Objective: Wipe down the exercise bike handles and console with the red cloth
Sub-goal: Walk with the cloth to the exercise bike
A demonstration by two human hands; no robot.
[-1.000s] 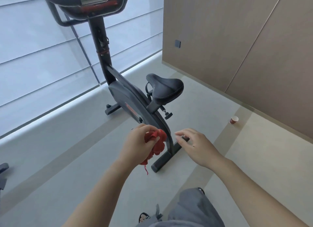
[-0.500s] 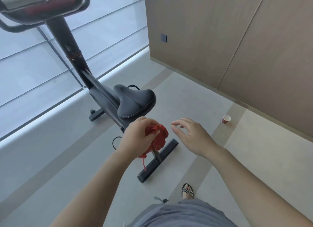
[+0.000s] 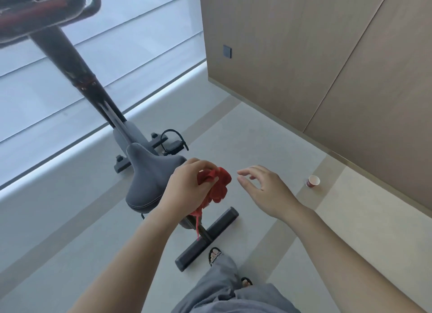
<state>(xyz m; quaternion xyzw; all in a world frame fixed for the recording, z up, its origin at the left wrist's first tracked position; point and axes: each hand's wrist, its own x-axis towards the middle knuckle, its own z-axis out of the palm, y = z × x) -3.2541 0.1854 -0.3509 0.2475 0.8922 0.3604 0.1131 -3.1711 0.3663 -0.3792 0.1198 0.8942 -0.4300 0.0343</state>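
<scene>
Cloth: red cloth was bunched up in the left hand, held over the bike's saddle.
Right hand: empty, fingers loosely spread, just beside the cloth.
Console: up top left, blurry.
Floor: pale grey with beige strips, paper cup sat near the wood-panel wall.

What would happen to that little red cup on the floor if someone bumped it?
The cup looks like thin paper, so it is probably very light and would likely tip easily. Its round sides suggest it might then roll across the smooth floor. A hard squeeze would probably crush it.
</scene>
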